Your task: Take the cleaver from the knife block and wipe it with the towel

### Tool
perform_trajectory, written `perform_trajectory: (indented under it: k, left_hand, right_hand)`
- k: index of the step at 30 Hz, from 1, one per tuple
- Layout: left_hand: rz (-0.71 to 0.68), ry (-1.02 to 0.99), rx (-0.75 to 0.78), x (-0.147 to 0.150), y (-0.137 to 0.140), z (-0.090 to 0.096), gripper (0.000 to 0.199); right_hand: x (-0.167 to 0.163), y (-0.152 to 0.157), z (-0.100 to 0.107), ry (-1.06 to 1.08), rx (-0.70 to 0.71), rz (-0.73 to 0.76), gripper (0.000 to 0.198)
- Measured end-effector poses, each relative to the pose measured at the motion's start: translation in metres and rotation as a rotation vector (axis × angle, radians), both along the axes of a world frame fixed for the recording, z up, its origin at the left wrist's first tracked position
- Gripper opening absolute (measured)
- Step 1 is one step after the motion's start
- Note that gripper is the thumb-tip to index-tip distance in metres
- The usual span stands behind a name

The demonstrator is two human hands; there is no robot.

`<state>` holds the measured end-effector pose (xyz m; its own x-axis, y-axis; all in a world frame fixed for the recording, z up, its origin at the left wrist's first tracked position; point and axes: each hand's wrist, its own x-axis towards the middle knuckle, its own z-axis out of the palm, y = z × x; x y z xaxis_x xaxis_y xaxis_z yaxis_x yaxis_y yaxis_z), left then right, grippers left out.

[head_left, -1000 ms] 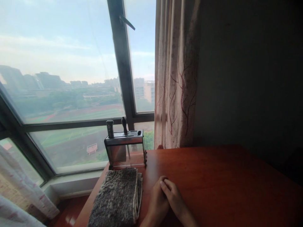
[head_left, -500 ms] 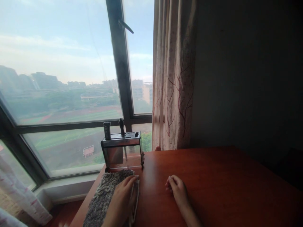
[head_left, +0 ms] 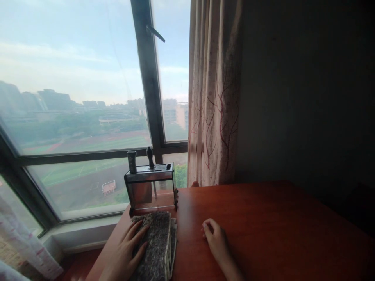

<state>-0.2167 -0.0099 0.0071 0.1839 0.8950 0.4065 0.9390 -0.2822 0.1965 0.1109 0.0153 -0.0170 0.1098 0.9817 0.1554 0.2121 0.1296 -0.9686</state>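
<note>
A folded grey, shaggy cloth (head_left: 156, 244) with pale edges lies at the table's left side. My left hand (head_left: 129, 246) rests flat on its left part, fingers spread, gripping nothing. Apart from the cloth, to its right, my right hand (head_left: 216, 239) is at the tabletop with its fingers curled in and the thumb against them; nothing shows in it. Just behind the cloth stands a clear-sided knife block (head_left: 150, 183), with a dark knife handle (head_left: 132, 162) and a slimmer black handle (head_left: 150, 157) upright in its top.
The reddish-brown wooden table (head_left: 258, 226) reaches far to the right. Beyond its left edge are a window sill (head_left: 84, 232) and a large window. A patterned curtain (head_left: 213, 97) hangs behind the table, beside a dark wall (head_left: 301, 89).
My left hand has moved left across the cloth, from its right edge, and its fingers have spread. The cloth has shifted slightly right. My right hand has moved slightly left.
</note>
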Motion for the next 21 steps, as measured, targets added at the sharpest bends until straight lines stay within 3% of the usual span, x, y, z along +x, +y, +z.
perform_trajectory:
  k: [5, 11, 16, 21]
  left_hand:
    - [-0.024, -0.035, -0.004, 0.045, -0.008, -0.008, 0.041]
    - [-0.091, -0.048, -0.097, 0.105, -0.016, 0.000, 0.043]
    - [-0.024, -0.044, -0.129, 0.147, -0.017, 0.004, 0.045]
    - [-0.013, -0.065, -0.138, 0.171, -0.013, 0.003, 0.047]
  right_hand:
    - [-0.001, -0.002, -0.002, -0.095, 0.079, 0.000, 0.023]
    - [-0.002, -0.004, 0.005, -0.095, 0.165, -0.008, 0.030]
    - [0.001, -0.008, 0.017, -0.187, 0.283, -0.030, 0.030]
    - [0.001, -0.017, 0.021, -0.405, 0.206, 0.118, 0.036]
